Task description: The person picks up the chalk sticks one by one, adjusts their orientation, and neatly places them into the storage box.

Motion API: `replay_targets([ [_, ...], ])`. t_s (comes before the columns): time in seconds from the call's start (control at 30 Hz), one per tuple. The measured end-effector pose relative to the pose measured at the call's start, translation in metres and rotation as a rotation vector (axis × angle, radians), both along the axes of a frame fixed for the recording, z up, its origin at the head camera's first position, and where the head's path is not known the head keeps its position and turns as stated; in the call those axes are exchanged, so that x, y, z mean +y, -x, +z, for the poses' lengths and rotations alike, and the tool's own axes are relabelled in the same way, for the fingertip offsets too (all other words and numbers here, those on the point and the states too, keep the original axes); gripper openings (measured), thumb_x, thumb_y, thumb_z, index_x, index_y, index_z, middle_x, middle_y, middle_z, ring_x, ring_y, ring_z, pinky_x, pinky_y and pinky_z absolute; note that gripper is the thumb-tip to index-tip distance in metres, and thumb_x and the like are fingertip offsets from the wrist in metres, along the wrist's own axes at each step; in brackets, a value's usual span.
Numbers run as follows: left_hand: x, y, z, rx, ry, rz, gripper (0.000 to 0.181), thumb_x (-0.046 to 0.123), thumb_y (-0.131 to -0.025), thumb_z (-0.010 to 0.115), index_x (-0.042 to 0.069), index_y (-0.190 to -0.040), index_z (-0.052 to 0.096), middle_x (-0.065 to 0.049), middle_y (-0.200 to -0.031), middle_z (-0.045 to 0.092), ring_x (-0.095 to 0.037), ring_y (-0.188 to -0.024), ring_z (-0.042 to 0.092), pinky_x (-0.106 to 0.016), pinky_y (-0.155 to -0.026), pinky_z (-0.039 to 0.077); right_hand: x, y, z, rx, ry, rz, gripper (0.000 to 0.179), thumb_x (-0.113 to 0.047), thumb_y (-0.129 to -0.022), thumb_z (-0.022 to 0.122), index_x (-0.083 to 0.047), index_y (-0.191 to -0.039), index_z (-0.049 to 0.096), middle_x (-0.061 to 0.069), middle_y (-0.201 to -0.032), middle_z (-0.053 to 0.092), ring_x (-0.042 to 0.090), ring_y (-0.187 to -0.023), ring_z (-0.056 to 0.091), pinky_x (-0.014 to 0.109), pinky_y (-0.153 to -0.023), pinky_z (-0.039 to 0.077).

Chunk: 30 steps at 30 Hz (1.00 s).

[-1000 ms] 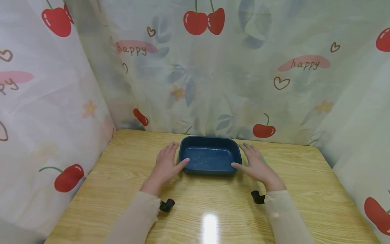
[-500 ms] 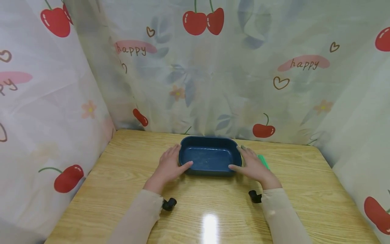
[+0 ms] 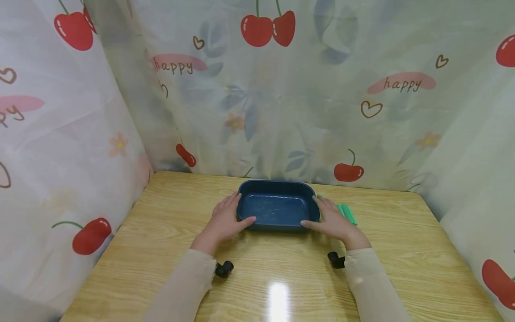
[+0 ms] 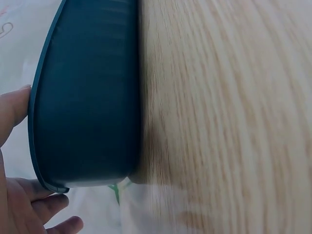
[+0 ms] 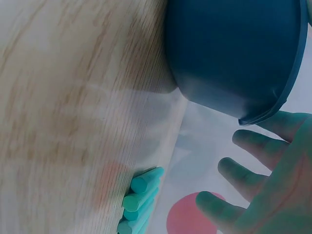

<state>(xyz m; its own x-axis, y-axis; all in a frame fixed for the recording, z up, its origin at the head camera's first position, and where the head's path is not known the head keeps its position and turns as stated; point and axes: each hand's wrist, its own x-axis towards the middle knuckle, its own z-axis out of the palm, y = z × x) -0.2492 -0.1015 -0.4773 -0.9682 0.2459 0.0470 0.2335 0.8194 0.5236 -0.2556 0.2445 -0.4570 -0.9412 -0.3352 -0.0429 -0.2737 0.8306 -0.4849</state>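
A dark blue rectangular container (image 3: 275, 211) with rounded corners and nothing inside stands near the back of the table. At its left end my left hand (image 3: 225, 220) grips the rim, thumb over the front corner and fingers along the side. My right hand (image 3: 332, 222) holds the opposite end the same way. In the left wrist view, the thumb and a fingertip meet the rim of the container (image 4: 87, 97), whose base lies along the wood. The right wrist view shows fingers (image 5: 253, 146) at the rim corner, others spread behind it.
Several green round sticks (image 3: 348, 214) lie side by side on the wooden table (image 3: 257, 277), just right of my right hand. A cherry-patterned cloth (image 3: 281, 112) hangs along the back and both sides. Each cuff carries a small black camera (image 3: 224, 269).
Both hands have moved inward until thumbs and fingers meet the container's ends. The container has stayed in place. More of the green sticks shows beside the right hand.
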Motion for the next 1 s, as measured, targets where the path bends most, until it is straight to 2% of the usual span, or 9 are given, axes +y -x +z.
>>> replay_targets([
  [0.27, 0.0002, 0.0006, 0.0, 0.003, 0.014, 0.004, 0.099, 0.065, -0.09, 0.061, 0.005, -0.159, 0.023, -0.01, -0.166, 0.018, -0.033, -0.151, 0.018, -0.054, -0.121, 0.012, -0.0009, -0.0006, 0.0023, -0.003, 0.006, -0.004, 0.11, -0.066, -0.085, 0.067, 0.004, -0.157, 0.021, 0.027, -0.161, 0.02, 0.05, -0.147, 0.012, 0.068, -0.114, 0.017],
  [0.53, 0.0004, -0.0005, 0.0047, -0.005, 0.016, 0.009, 0.101, 0.066, -0.088, 0.064, 0.006, -0.159, 0.024, -0.01, -0.166, 0.02, -0.033, -0.151, 0.018, -0.053, -0.121, 0.011, 0.0001, 0.0012, 0.0019, -0.001, 0.016, -0.002, 0.11, -0.065, -0.085, 0.068, 0.004, -0.157, 0.021, 0.027, -0.161, 0.021, 0.049, -0.148, 0.013, 0.067, -0.114, 0.018],
  [1.0, 0.001, -0.0008, 0.0031, -0.005, 0.028, 0.028, 0.105, 0.067, -0.084, 0.067, 0.006, -0.159, 0.025, -0.01, -0.165, 0.024, -0.032, -0.151, 0.02, -0.053, -0.121, 0.013, 0.002, 0.003, -0.0013, -0.024, 0.03, -0.002, 0.11, -0.064, -0.085, 0.069, 0.002, -0.158, 0.02, 0.027, -0.161, 0.02, 0.049, -0.148, 0.013, 0.068, -0.113, 0.019],
])
